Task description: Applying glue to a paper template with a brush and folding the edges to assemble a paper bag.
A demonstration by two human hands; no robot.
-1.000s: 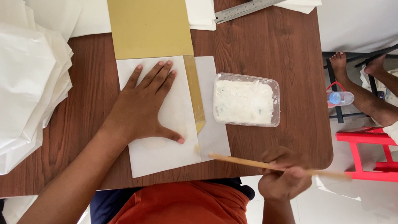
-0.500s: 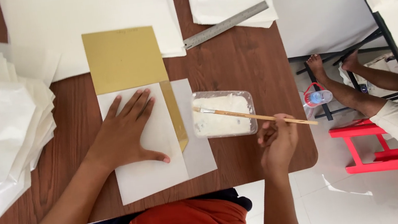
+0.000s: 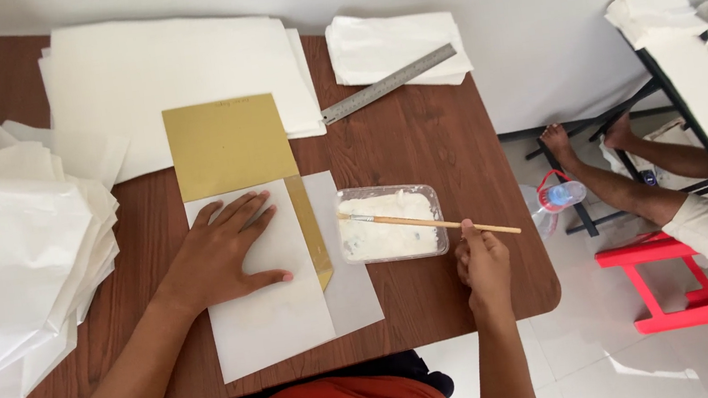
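Brown wooden table (image 3: 419, 141) against a white wall. Left hand (image 3: 221, 251) is lying flat, fingers spread, pressing a white sheet (image 3: 269, 313) near the front edge. Just right, a clear tub (image 3: 390, 222) is holding white paste; right hand (image 3: 483, 264) is pinching a brush (image 3: 429, 221), handle crosswise, bristles over the paste.

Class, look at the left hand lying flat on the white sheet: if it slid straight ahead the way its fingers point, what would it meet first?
The left hand points up and to the right across the white sheet. It would probably first meet the gold card, at the strip along the sheet's edge.
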